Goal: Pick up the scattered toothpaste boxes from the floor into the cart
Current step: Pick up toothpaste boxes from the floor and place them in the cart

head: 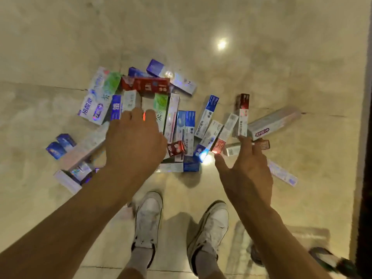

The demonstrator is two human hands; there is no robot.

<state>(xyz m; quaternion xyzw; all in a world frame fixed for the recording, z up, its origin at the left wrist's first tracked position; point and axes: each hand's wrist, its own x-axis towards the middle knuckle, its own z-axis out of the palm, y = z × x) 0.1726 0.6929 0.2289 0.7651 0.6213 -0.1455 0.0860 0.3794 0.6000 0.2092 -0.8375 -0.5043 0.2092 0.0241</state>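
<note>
1. The many-coloured cardboard toothpaste boxes (182,125) lie in a loose heap on the glossy beige tiled floor (261,63), straight ahead of the person and overlapping at all angles.
2. The left hand (134,137) reaches down over the middle of the heap, its back to the camera. Its fingers point downward close together and hold nothing that can be seen. Whether the tips touch a box cannot be told.
3. The right hand (245,172) hangs over the heap's right side with thumb and fingers spread wide and nothing in it.
4. Its fingertips sit just beside the near end of a narrow red-and-white box (242,117).
5. A long silver-white box (273,122) lies slanted at the right edge of the heap.
6. A dark red box (151,86) lies across the far side, with a blue-and-white box (171,76) behind it.
7. Two short blue boxes (60,146) lie side by side at the left.
8. A pair of white sneakers (148,216) stands just short of the heap.
9. A round lamp reflection (221,44) shines on the tiles beyond.
</note>
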